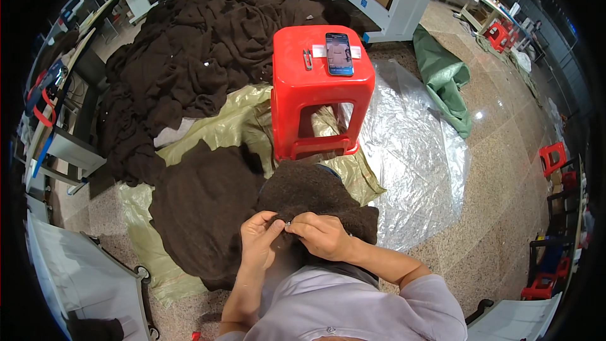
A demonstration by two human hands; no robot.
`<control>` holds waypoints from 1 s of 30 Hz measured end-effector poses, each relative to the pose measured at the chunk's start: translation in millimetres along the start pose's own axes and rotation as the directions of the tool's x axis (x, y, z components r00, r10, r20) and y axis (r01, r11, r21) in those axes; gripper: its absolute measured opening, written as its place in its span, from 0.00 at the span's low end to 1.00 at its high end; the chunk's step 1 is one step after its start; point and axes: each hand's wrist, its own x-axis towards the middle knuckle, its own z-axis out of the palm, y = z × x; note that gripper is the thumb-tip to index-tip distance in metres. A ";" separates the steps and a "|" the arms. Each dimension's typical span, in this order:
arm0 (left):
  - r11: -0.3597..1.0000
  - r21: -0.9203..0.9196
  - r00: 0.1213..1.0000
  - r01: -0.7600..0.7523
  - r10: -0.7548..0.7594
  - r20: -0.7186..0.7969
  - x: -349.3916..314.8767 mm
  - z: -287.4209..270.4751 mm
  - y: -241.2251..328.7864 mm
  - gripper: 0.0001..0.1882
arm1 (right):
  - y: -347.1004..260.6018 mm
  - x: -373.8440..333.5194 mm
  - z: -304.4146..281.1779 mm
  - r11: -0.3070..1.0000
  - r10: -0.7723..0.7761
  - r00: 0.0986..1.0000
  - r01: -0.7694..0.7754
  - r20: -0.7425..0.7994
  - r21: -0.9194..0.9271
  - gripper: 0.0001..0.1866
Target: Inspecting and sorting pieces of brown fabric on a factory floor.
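Dark brown knit fabric (309, 186) lies over my lap, beneath both hands. My left hand (259, 238) is closed in a pinch at the fabric, thumb and forefinger brought together. Close beside it, my right hand (322, 235) has its fingers pressed together around something mostly hidden. A small shiny bit (288, 223) shows at the right fingertips, too small to name. In front of me stands a red plastic stool (287, 98). On its seat rest a phone (339, 55) with a lit screen and a small pair of thread snips (307, 60).
A brown fabric pile (205, 208) sits at my left; a far larger heap (208, 44) spreads behind it. Yellowish sheeting (142, 240) and clear plastic film (410, 170) cover the floor. A wheeled white panel (95, 278) stands near left, a table (398, 0) at the back.
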 end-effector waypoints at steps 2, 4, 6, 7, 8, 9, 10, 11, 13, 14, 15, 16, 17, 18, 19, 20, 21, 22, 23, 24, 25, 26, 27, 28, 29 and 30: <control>0.990 0.115 0.997 -0.077 0.080 -0.023 -2.6 2.3 -2.1 0.08 | 1.0 -1.0 0.1 1.000 -0.007 1.000 0.007 -0.001 -0.002 0.19; 0.988 0.133 0.997 -0.081 0.082 -0.008 -3.6 4.9 0.2 0.08 | 3.0 -3.6 -0.1 1.000 0.025 1.000 -0.025 -0.015 -0.006 0.20; 0.985 0.152 0.996 -0.087 0.087 0.005 -4.7 5.9 1.3 0.08 | 2.2 -2.3 0.2 0.999 0.042 0.999 -0.042 -0.003 0.010 0.20; 0.983 0.145 0.994 -0.109 0.109 0.008 -4.9 5.5 0.6 0.08 | 1.8 -1.8 0.3 0.998 0.059 0.998 -0.059 0.008 0.026 0.20; 0.982 0.139 0.991 -0.131 0.130 0.014 -4.4 4.8 0.1 0.09 | 2.8 -2.7 0.7 0.998 0.059 0.998 -0.059 0.007 0.025 0.20; 0.982 0.139 0.991 -0.131 0.130 0.015 -4.1 1.5 -2.0 0.09 | 4.8 -4.5 1.4 0.996 0.074 0.997 -0.076 0.035 0.056 0.21; 0.965 0.201 0.986 -0.169 0.167 0.030 -4.1 -3.9 -5.1 0.09 | 5.8 -5.5 1.6 0.992 0.087 0.994 -0.092 0.063 0.087 0.22; 0.943 0.262 0.978 -0.207 0.203 0.044 -3.9 -4.4 -4.5 0.09 | 5.4 -3.9 0.6 0.992 0.087 0.994 -0.092 0.063 0.088 0.22; 0.934 0.297 0.980 -0.197 0.188 0.057 -4.4 -5.7 -0.9 0.09 | 5.7 1.6 -2.9 0.969 0.178 0.978 -0.193 0.106 0.155 0.23; 0.925 0.332 0.982 -0.187 0.173 0.070 -5.0 -5.2 2.1 0.10 | 7.0 4.7 -6.3 0.969 0.177 0.978 -0.193 0.107 0.156 0.23; 0.925 0.332 0.982 -0.186 0.173 0.069 -5.2 -8.0 2.5 0.10 | 9.1 7.5 -11.1 0.971 0.162 0.959 -0.197 0.231 0.137 0.22; 0.919 0.348 0.981 -0.186 0.157 0.111 -5.1 -12.2 1.8 0.09 | 10.1 8.3 -14.2 0.973 0.147 0.925 -0.199 0.351 0.118 0.21; 0.912 0.364 0.978 -0.188 0.140 0.153 -4.3 -15.0 1.2 0.09 | 10.4 7.3 -14.7 0.973 0.146 0.925 -0.198 0.350 0.118 0.21; 0.912 0.364 0.978 -0.189 0.141 0.155 -4.2 -16.5 -0.9 0.09 | 10.7 5.4 -14.3 0.980 0.124 0.923 -0.173 0.365 0.103 0.18; 0.918 0.349 0.979 -0.191 0.150 0.141 -4.3 -17.5 -3.4 0.09 | 10.9 3.9 -13.5 0.985 0.102 0.919 -0.147 0.381 0.090 0.16; 0.923 0.333 0.979 -0.193 0.159 0.126 -4.9 -18.2 -5.8 0.09 | 10.5 2.4 -12.9 0.985 0.102 0.919 -0.147 0.381 0.089 0.16; 0.923 0.333 0.979 -0.193 0.159 0.126 -5.5 -19.2 -7.7 0.09 | 10.1 1.1 -12.3 0.987 0.103 0.915 -0.143 0.389 0.075 0.15; 0.928 0.325 0.982 -0.180 0.151 0.113 -6.1 -20.3 -9.3 0.09 | 9.9 0.5 -12.0 0.988 0.103 0.912 -0.139 0.398 0.062 0.14; 0.934 0.318 0.985 -0.166 0.142 0.099 -6.7 -21.1 -10.3 0.09 | 9.1 1.2 -13.3 0.988 0.103 0.912 -0.139 0.398 0.061 0.14; 0.934 0.317 0.985 -0.166 0.142 0.099 -7.6 -22.0 -10.7 0.09 | 7.8 2.4 -15.8 0.990 0.093 0.904 -0.130 0.417 0.061 0.14; 0.932 0.328 0.987 -0.155 0.130 0.098 -8.6 -23.1 -10.9 0.09 | 7.1 2.8 -17.7 0.991 0.083 0.896 -0.121 0.436 0.061 0.14; 0.930 0.338 0.988 -0.144 0.118 0.098 -8.8 -23.4 -10.1 0.10 | 7.4 2.2 -19.0 0.991 0.083 0.896 -0.121 0.436 0.060 0.14; 0.930 0.338 0.988 -0.144 0.118 0.098 -9.1 -24.2 -8.5 0.10 | 7.6 1.6 -20.2 0.992 0.063 0.892 -0.104 0.447 0.067 0.14; 0.941 0.313 0.988 -0.124 0.088 0.125 -9.8 -25.4 -6.1 0.10 | 7.7 1.4 -20.7 0.993 0.044 0.888 -0.087 0.457 0.075 0.14; 0.952 0.289 0.987 -0.103 0.060 0.152 -10.2 -25.7 -4.3 0.11 | 6.2 1.0 -19.7 0.993 0.043 0.888 -0.087 0.457 0.075 0.14; 0.952 0.289 0.987 -0.103 0.061 0.152 -9.8 -25.5 -3.3 0.11 | 3.1 0.1 -17.9 0.987 0.057 0.908 -0.115 0.415 0.116 0.14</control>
